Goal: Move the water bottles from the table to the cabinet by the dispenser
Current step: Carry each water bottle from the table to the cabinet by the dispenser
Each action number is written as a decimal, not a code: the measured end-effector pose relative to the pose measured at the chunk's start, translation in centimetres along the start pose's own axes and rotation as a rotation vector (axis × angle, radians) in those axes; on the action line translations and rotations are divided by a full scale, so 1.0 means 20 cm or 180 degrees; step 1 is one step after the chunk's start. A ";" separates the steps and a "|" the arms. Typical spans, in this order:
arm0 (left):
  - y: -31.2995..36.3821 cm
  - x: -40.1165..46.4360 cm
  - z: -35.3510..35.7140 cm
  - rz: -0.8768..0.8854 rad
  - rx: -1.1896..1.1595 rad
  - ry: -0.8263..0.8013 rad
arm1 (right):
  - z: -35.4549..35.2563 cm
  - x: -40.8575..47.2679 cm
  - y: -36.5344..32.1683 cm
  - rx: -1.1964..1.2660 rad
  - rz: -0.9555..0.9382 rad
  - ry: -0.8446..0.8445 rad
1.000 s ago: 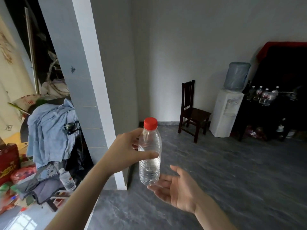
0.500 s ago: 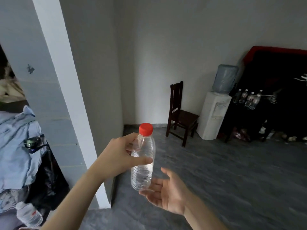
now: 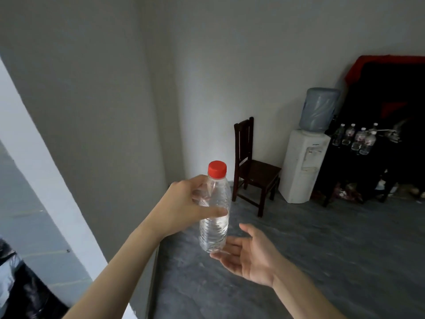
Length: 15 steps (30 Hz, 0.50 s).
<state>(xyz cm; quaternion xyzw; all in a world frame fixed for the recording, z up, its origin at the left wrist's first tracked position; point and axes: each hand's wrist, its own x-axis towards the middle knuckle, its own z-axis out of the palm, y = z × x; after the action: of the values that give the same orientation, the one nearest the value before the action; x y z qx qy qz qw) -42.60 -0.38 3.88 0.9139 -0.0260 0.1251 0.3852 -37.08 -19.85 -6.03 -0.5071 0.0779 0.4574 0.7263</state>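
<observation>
- One clear water bottle (image 3: 215, 217) with a red cap (image 3: 217, 168) is held upright in mid-air, in front of the body and above the grey floor (image 3: 322, 249)
- Two bare hands are seen: the left hand (image 3: 184, 209) is wrapped round the bottle's upper half, thumb across the front and fingers behind, while the right hand (image 3: 249, 255) is spread flat, palm up, just under the bottle's base; whether the base is touched cannot be told
- Five small bottles (image 3: 357, 140) can be counted on the dark cabinet (image 3: 391, 157) at the right, though the cluster is small and dim, so the count is uncertain
- One white water dispenser (image 3: 303, 166) with one blue jug (image 3: 318, 109) on top is set just beside that cabinet, to its left
- One dark wooden chair (image 3: 253, 166) is placed against the wall, left of the dispenser
- One white pillar edge (image 3: 46, 176) is cut off at the left
- Compared with half a second ago, the dispenser, chair and cabinet are shown larger and nearer, and the pillar is pushed further towards the left edge
- The blue clothing and the spare bottle formerly visible at lower left are no longer framed; the grip on the bottle is unchanged
</observation>
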 end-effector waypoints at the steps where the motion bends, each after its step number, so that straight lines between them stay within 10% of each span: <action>1: -0.01 0.07 0.01 -0.0006 -0.0035 0.0009 | -0.01 0.03 -0.06 -0.0002 -0.0015 0.0018; 15: -0.26 0.90 0.09 -0.0032 -0.0439 -0.0283 | -0.19 0.50 -0.57 0.0302 -0.0084 0.0203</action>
<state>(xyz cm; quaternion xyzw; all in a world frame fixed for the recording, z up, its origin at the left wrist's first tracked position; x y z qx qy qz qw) -24.00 2.85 3.46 0.8900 -0.0470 0.0803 0.4464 -21.65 -17.85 -5.96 -0.4874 0.1159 0.4273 0.7526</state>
